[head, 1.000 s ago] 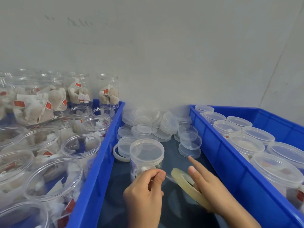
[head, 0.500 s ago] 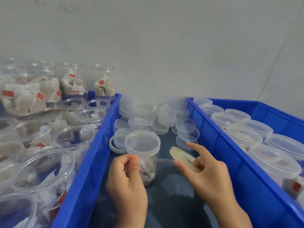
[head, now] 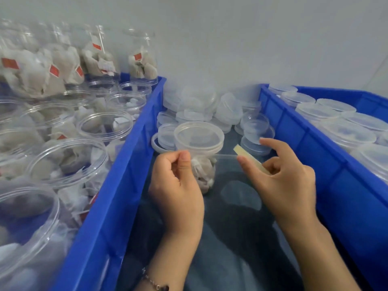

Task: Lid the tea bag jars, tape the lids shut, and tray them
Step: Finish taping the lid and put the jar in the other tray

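Here a clear lidded jar shows beige tea bags

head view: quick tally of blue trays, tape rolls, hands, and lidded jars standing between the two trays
blue tray: 2
tape roll: 1
hand: 2
lidded jar between the trays: 1
total: 6
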`<state>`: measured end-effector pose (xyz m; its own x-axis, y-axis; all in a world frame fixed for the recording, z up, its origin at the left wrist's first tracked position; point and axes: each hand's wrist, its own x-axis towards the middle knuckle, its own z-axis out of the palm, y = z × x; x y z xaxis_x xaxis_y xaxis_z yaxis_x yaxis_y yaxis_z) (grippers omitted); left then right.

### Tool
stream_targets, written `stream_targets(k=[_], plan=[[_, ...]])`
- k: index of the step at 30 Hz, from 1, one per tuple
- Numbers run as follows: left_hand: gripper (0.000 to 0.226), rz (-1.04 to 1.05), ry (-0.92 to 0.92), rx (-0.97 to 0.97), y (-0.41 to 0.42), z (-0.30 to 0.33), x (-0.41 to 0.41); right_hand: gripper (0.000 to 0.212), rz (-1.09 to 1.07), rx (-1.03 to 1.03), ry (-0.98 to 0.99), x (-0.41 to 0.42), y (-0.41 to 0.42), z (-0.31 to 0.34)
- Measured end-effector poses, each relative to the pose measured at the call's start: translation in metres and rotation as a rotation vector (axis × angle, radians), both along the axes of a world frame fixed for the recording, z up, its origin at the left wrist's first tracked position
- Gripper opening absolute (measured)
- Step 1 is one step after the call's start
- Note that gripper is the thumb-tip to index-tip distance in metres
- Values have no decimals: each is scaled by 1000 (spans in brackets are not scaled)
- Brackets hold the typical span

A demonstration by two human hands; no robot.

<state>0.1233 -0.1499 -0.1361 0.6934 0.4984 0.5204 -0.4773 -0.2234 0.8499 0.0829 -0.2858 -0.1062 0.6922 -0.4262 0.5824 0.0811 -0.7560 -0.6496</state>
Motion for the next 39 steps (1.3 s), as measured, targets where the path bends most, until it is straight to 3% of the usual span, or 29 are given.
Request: stream_targets(k=[23,27,31,39], plan=[[8,25,25,3,3,-7,11,57,-3,53,7,9,14,-9],[29,34,31,-97,5,-4,12,52,-17,43,-20,8,16,-8],[15,121,-49,90,9,-7,12,48,-25,55,-39,7,18,-7],[10,115,55,34,13,-4,16,45,-9,64,-38,7,19,-6]])
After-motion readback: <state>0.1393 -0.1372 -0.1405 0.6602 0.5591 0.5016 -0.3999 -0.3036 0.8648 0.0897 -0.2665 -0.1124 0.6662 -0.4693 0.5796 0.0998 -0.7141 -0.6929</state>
